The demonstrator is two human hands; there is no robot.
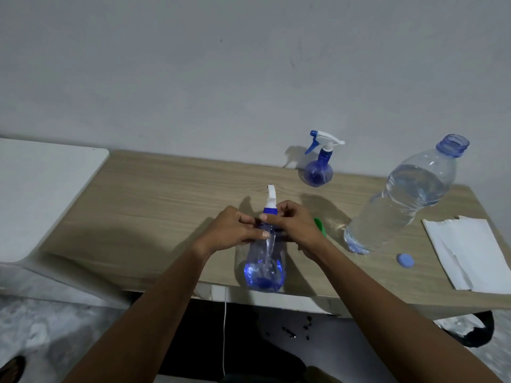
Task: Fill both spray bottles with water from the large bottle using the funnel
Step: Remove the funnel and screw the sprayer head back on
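Note:
A clear blue spray bottle (265, 266) stands at the front edge of the wooden table (166, 194), its white spray head (271, 196) on top. My left hand (235, 229) grips its shoulder from the left. My right hand (293, 226) holds its blue collar and neck from the right. A second blue spray bottle (318, 170) with its head on stands at the back by the wall. The large water bottle (401, 200) stands uncapped to the right, mostly full. Just behind my right hand shows a bit of the green funnel (320, 224).
The large bottle's blue cap (405, 261) lies on the table in front of it. White paper towels (470, 250) lie at the table's right end. A white surface (41, 189) adjoins the table on the left. A white cord (224, 327) hangs below the front edge.

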